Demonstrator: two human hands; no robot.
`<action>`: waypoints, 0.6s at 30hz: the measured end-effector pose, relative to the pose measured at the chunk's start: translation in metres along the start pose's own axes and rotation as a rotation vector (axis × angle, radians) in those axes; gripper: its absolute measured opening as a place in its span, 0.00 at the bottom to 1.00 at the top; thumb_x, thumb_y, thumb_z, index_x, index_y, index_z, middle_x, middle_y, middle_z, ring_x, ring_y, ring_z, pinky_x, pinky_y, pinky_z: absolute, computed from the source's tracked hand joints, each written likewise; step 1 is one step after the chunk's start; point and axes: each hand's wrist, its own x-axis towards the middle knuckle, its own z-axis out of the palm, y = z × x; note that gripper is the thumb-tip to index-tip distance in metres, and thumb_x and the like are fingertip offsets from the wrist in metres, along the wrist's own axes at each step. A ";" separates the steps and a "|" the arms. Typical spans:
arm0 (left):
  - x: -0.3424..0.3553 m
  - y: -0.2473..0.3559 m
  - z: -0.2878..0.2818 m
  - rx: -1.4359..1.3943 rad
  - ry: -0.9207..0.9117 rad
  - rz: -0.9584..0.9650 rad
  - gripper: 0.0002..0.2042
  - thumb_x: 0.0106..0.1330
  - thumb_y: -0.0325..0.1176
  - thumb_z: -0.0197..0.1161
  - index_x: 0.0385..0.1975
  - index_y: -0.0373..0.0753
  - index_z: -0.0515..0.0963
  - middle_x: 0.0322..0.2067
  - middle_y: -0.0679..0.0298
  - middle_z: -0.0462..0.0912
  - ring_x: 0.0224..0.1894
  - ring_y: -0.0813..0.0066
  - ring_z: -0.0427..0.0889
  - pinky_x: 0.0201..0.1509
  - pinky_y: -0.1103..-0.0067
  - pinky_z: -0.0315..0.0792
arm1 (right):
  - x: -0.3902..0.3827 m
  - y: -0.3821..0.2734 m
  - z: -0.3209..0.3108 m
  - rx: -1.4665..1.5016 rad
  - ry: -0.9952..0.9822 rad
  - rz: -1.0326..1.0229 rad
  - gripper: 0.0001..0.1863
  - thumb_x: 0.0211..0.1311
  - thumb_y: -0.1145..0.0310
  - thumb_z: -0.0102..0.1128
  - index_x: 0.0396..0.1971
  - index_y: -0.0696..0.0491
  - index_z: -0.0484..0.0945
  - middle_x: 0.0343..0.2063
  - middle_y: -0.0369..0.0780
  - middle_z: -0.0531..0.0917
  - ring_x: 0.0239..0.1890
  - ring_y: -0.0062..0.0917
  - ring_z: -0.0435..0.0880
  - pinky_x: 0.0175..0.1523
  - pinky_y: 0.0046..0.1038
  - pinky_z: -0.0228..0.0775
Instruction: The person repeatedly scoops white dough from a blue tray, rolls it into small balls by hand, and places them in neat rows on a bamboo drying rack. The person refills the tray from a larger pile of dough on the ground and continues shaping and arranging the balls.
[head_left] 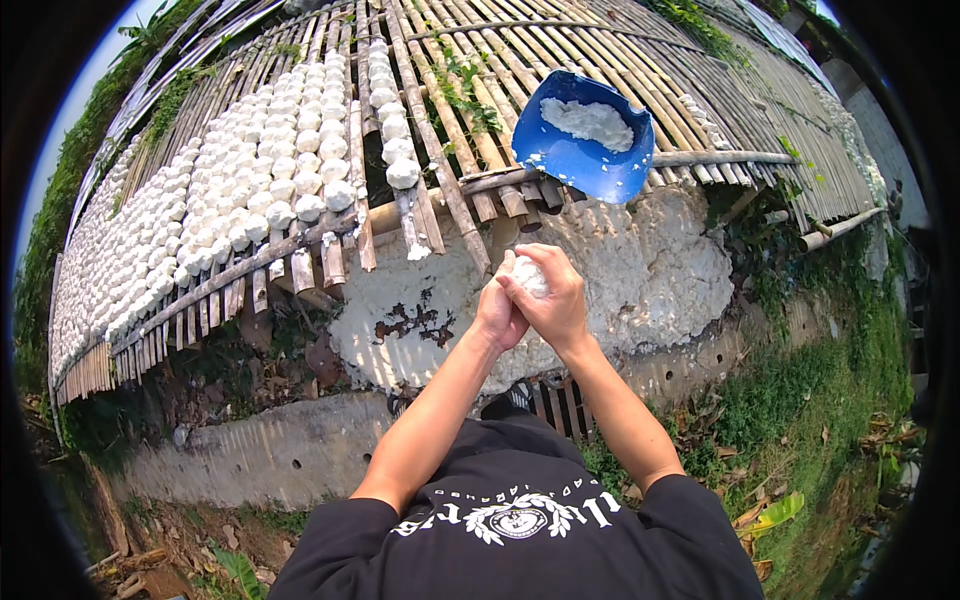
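In front of my body, both hands are cupped together around a white ball of moist, doughy paste (pixel 530 276). My left hand (pixel 499 312) closes on its left side and my right hand (pixel 560 298) wraps over it from the right, the fingers meeting; part of the ball is hidden by them. Beyond my hands, a blue plastic scoop-like container (pixel 630 172) rests on the bamboo rack's edge, with a heap of white paste (pixel 588 122) inside. Many similar white balls (pixel 285 165) sit in rows on the rack to the left.
The slatted bamboo rack (pixel 470 95) slopes away ahead, with gaps between its poles and vines poking through. Below its edge lies a whitish crusted slab (pixel 640 270). A concrete ledge (pixel 270 455) runs near my feet, and grass (pixel 800 400) grows at the right.
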 end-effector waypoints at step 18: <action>0.019 0.016 -0.038 -0.097 0.014 -0.231 0.33 0.82 0.65 0.39 0.64 0.41 0.74 0.59 0.52 0.82 0.62 0.56 0.83 0.66 0.59 0.79 | 0.015 0.012 -0.017 -0.013 -0.601 -0.074 0.33 0.54 0.63 0.80 0.61 0.47 0.80 0.62 0.48 0.76 0.62 0.44 0.80 0.66 0.41 0.74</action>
